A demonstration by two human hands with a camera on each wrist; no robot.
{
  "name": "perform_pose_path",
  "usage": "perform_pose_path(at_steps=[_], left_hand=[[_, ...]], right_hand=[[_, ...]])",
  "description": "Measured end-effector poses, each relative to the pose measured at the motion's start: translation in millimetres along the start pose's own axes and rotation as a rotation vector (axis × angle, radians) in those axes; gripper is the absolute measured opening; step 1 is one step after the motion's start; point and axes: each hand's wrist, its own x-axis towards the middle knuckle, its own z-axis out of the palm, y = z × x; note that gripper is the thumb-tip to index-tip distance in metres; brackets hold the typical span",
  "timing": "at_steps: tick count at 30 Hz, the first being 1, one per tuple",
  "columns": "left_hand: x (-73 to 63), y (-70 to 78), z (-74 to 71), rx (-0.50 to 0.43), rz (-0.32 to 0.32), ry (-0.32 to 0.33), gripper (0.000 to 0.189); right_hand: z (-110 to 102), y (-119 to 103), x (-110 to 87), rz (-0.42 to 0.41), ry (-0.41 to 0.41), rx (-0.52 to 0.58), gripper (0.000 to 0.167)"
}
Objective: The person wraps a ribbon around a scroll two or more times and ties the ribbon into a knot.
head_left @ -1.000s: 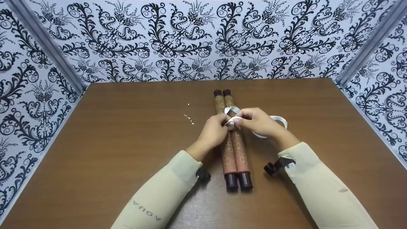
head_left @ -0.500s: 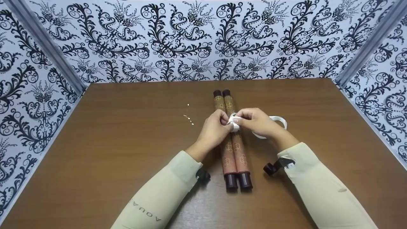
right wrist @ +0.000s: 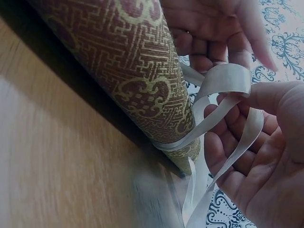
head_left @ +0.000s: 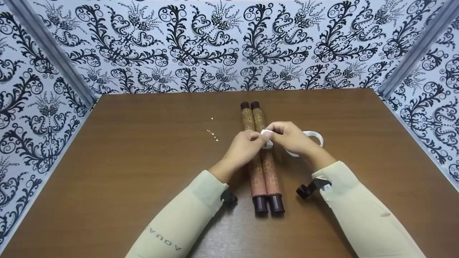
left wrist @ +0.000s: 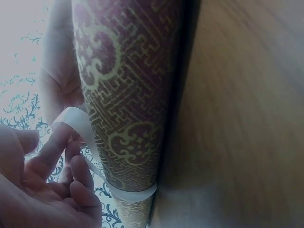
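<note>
Two scrolls wrapped in patterned brocade point(head_left: 257, 166) with dark end knobs lie side by side on the table. A white ribbon point(right wrist: 223, 78) passes around them and rises in loops between the hands. My right hand point(head_left: 292, 138) pinches the ribbon by thumb and index finger; one strand crosses its palm. My left hand point(head_left: 244, 145) is at the same ribbon, above the scrolls. In the left wrist view its index fingertip lies under a ribbon loop point(left wrist: 73, 118), the thumb is apart, and the other fingers are curled. The hands partly hide the knot area in the head view.
A loose ribbon length point(head_left: 315, 135) curves over the brown table point(head_left: 150, 143) to the right of the scrolls. Small white bits point(head_left: 213, 134) lie left of them. Patterned walls point(head_left: 200, 46) enclose the table's back and sides.
My left hand has worked the ribbon a little rightward, towards the right hand. The upper ribbon loop has drawn smaller between the hands. The right hand and scrolls have barely moved.
</note>
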Motion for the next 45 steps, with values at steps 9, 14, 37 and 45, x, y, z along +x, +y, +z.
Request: perform_pose_path(at_steps=[9, 14, 37, 45], left_hand=[[-3.4, 5.5, -1.2, 0.000, 0.044, -0.001, 0.012], [-1.4, 7.0, -0.6, -0.112, 0.009, 0.031, 0.016], [-1.2, 20.2, -29.9, -0.192, -0.052, 0.059, 0.030], [-5.0, 12.3, -55.3, -0.075, -0.062, -0.007, 0.025]], right_hand=[[-3, 0, 1.4, -0.028, -0.004, -0.041, 0.021], [-3, 1, 1.7, -0.026, 0.012, -0.036, 0.020], [-5, -3, 0.6, 0.008, 0.027, -0.033, 0.023], [-7, -3, -1.1, 0.097, 0.013, 0.005, 0.024]])
